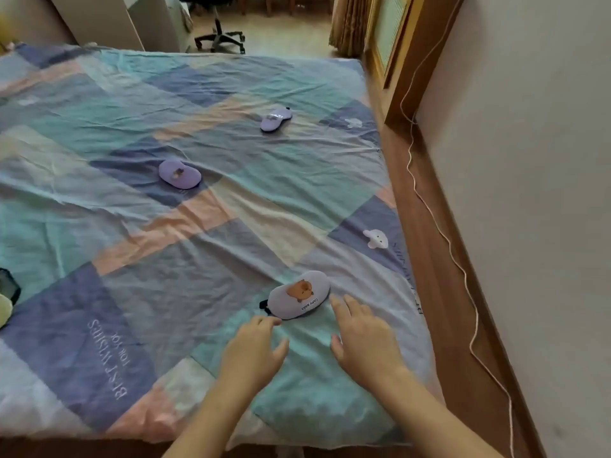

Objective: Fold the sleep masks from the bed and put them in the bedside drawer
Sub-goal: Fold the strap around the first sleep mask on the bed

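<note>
Three lilac sleep masks lie on the patchwork bedspread [185,259]. The nearest sleep mask [299,295] shows a brown capybara print and sits near the bed's front right corner. My left hand [256,350] hovers just below its left end, fingers spread, fingertips almost touching it. My right hand [362,338] is open beside its right end, holding nothing. A second sleep mask [179,173] lies mid-bed to the left. The third sleep mask [275,120] lies farther back. No drawer is in view.
A wooden bed frame [426,259] runs along the right, with a white cable [439,233] trailing beside the wall. An office chair [220,36] stands beyond the bed's far edge. A dark item and a green soft object [5,299] sit at the left edge.
</note>
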